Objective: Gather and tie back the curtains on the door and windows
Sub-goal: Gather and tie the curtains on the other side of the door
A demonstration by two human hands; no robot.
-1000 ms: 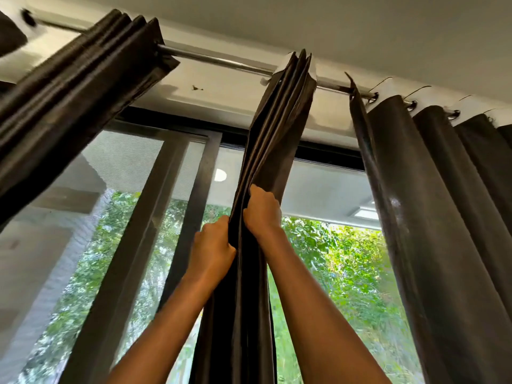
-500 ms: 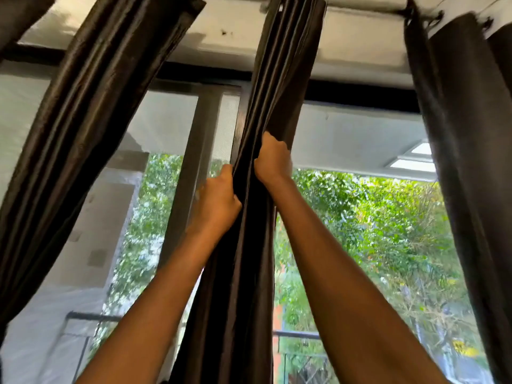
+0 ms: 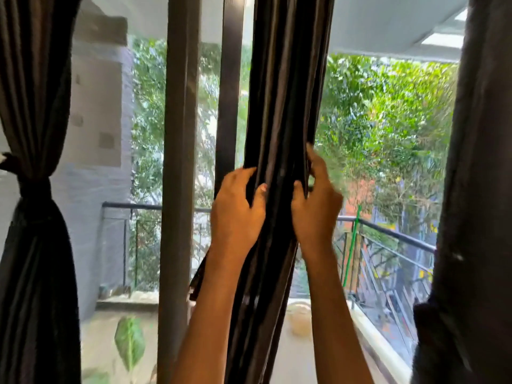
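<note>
A dark brown curtain (image 3: 288, 87) hangs bunched into narrow folds down the middle of the glass door. My left hand (image 3: 235, 214) grips its left edge with the thumb hooked over the folds. On the other side, my right hand (image 3: 317, 203) pinches the right edge between fingers and thumb at about the same height. At the far left a second dark curtain (image 3: 33, 79) hangs gathered, with a tie-back band (image 3: 34, 187) cinched around it. A third dark curtain (image 3: 476, 189) hangs loose down the right edge.
Dark door frame posts (image 3: 180, 162) stand just left of the held curtain. Beyond the glass lie a balcony with a black railing (image 3: 388, 231), a grey wall at left and green trees. A leafy plant (image 3: 130, 342) shows at the bottom left.
The view has tipped downward from the curtain rod to the balcony. Both hands have slid down the bunched middle curtain, still holding it on either side.
</note>
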